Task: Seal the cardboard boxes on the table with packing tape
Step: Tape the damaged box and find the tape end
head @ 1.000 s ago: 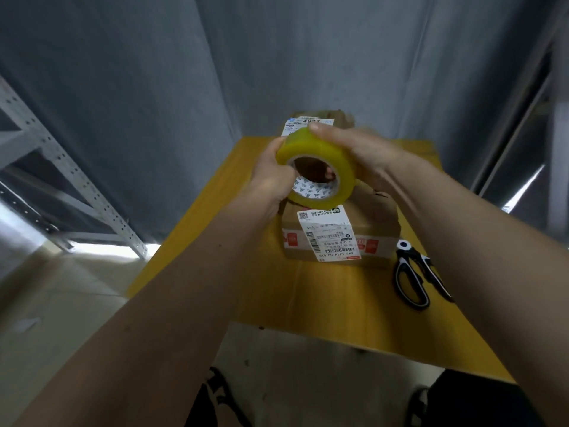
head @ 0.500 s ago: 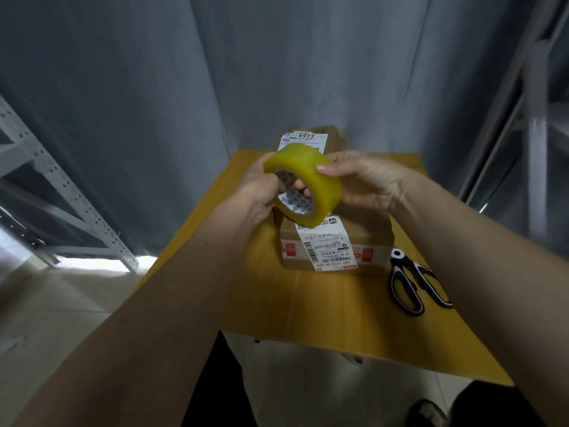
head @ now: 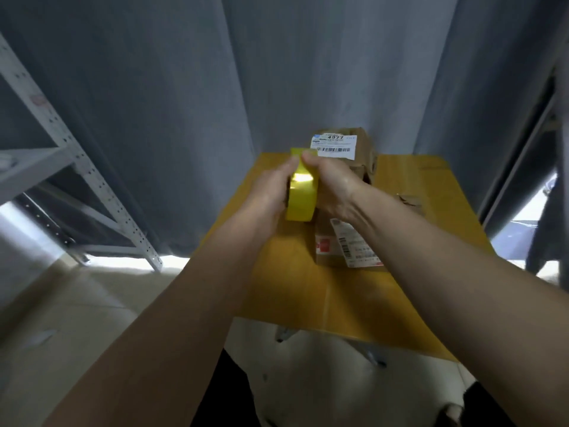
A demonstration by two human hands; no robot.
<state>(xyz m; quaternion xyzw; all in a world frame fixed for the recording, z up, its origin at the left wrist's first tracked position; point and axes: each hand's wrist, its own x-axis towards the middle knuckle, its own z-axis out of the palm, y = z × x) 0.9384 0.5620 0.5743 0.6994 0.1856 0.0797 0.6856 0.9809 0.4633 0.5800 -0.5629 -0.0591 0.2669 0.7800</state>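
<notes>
Yellow packing tape roll [head: 301, 198] edge-on above brown cardboard boxes [head: 341, 241] | left hand [head: 271, 192] grips it | right hand [head: 332, 186] grips it | yellow surface [head: 292, 288]

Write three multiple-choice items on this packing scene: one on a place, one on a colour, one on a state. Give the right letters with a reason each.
1. Where is the tape roll?
A. flat on the table
B. held between both hands above the table
C. on the shelf

2. What colour is the table?
A. white
B. yellow-orange
C. black

3. What is the state of the left hand?
A. gripping the roll
B. flat on a box
C. hanging idle

Key:
1 B: the left hand and right hand clasp the roll from either side, clear of the tabletop.
2 B: the bare top beside the near box is yellow-orange.
3 A: its thumb curls against the roll's left side.
</notes>
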